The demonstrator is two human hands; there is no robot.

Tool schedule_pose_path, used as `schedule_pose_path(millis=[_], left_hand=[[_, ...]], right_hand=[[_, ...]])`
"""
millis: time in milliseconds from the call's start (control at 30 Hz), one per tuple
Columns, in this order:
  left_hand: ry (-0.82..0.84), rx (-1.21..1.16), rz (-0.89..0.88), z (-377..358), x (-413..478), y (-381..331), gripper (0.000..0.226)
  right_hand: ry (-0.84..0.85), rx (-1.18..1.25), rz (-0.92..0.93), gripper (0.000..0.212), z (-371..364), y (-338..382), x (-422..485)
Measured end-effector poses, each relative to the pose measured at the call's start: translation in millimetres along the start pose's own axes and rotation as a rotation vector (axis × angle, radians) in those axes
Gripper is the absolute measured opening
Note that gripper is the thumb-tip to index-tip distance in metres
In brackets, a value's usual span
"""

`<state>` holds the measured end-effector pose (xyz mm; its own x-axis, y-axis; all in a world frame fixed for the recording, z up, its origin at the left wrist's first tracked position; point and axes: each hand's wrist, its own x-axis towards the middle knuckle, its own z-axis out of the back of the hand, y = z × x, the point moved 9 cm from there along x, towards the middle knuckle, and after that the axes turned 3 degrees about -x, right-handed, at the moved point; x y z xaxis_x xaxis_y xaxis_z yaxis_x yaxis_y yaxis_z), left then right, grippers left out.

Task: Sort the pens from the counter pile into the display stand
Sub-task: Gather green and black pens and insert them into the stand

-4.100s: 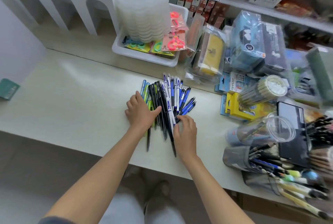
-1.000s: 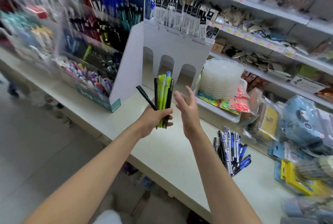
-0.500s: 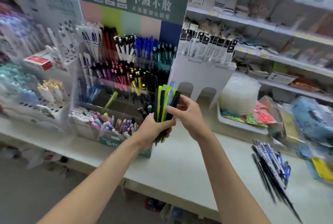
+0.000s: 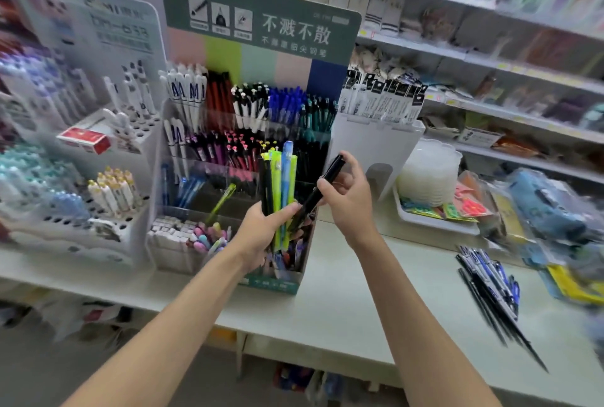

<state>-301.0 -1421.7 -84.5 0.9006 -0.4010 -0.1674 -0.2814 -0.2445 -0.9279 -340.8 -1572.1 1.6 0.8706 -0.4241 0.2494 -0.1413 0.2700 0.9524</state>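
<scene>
Head view: left hand, fingers clenched round pen bundle; right hand pinches black pen mid-barrel; judged light, rigid, slick.

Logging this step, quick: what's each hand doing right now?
Left hand: grips a bunch of pens.
Right hand: pinches one black pen.

- Lower ends of the pen bundle vanish inside the left hand.
- Lower front compartments of the display stand sit masked by that hand and bundle.
- Counter pen pile streaked by motion blur; far-right packets unidentifiable.
- Both forearms cut by the bottom edge.
</scene>
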Motion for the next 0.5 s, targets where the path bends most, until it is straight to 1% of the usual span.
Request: schedule_pose_path(millis=[100,200,300,433,500], left_hand=[[0.001,-0.043,0.024,12.5,6.4,-2.4,0.026],[-0.002,-0.033,0.037,22.3,11.2,-5.2,0.023],[0.038,-0.019,0.042,21.5,15.4,-7.9,0.023],[0.074,-0.06,0.037,18.6,18.3,-16.0,0.019],[0.075,-0.052,0.02,19.9,19.4,-21.3,0.015]], right_hand=[[-0.105,-0.063,0.073,0.052,13.1,12.1,13.9],[-0.23,-0.171,0.202,0.055,25.8,33.3,26.7],[-0.3,-0.289,0.34,0.057,25.7,52.4,39.3],[-0.295,-0.404,0.513,0.06,12.1,61.3,61.4],[-0.243,-0.475,0.523,0.06,0.5,54.9,68.5]])
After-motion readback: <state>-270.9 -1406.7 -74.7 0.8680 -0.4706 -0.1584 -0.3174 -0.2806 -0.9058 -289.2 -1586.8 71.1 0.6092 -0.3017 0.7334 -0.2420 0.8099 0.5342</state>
